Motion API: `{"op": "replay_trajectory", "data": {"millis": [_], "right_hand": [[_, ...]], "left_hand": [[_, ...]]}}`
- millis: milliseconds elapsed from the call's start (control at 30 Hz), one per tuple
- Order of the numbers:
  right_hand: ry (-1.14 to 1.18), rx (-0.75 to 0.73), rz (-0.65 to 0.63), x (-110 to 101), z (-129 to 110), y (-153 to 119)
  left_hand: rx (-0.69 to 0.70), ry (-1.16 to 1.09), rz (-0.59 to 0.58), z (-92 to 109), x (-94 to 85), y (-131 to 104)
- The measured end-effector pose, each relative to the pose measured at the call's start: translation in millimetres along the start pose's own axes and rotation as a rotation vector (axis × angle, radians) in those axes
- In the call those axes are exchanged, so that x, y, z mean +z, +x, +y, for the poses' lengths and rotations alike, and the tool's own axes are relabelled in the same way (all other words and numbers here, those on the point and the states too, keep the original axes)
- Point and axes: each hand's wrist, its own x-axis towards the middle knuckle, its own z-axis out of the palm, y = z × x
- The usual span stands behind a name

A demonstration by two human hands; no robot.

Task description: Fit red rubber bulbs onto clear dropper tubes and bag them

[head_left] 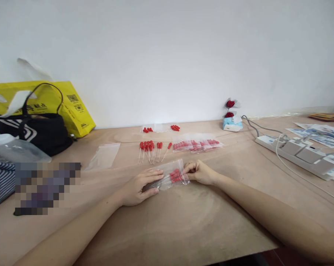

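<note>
On the table in front of me lies a clear zip bag with several red-bulbed droppers inside, bulbs towards the right. My left hand rests over the bag's left part, fingers stretched out and thumb apart. At the bag's right end, my right hand is closed in a pinch on its edge. Just beyond the bag, several loose droppers lie in a spread group, red bulbs pointing away from me. To their right is a row of filled zip bags. A flat zip bag lies to the left.
More droppers lie by the wall. Left stand a yellow bag, a black bag and a plastic jar. A power strip with cables is on the right, near a tissue pack with red roses.
</note>
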Motion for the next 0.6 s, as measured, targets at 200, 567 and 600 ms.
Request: {"op": "replay_trajectory", "data": {"millis": [200,567,600], "right_hand": [[-0.011,0.121,-0.177,-19,-3,3],[-1.028,-0.130,0.168,-20,-20,87],[-1.079,-0.147,0.148,-16,-18,94]], "left_hand": [[0.017,0.006,-0.005,-1,-0.4,-1],[-0.005,0.003,-0.008,-3,-0.5,-2],[-0.011,0.003,-0.014,-3,-0.9,-3]]}}
